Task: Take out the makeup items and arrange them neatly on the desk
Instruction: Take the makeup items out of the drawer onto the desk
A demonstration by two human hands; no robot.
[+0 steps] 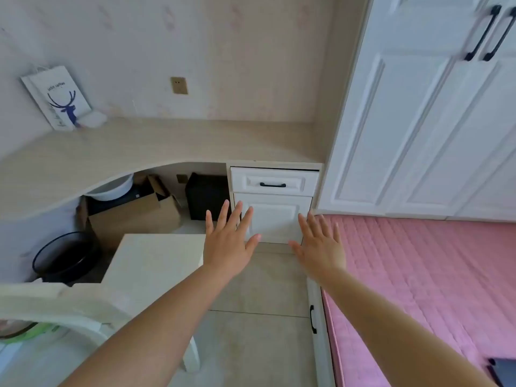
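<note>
left hand (227,244) and right hand (321,247): fingers spread flat, holding nothing | reaching toward closed drawer (275,181) under table (167,143) right corner, likely where makeup sits | no makeup visible yet

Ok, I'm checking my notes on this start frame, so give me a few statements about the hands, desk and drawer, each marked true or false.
1. Both hands are empty, fingers spread. True: the left hand and right hand hold nothing.
2. The drawer under the desk is pulled fully out. False: the drawer with the black handle looks shut or nearly shut.
3. A paper bag with a blue deer stands at the desk's far left. True: the bag leans against the wall on the desk.
4. Makeup items are lined up in the middle of the desk. False: none show there.
5. The bed cover is blue. False: the bed is pink.
</note>
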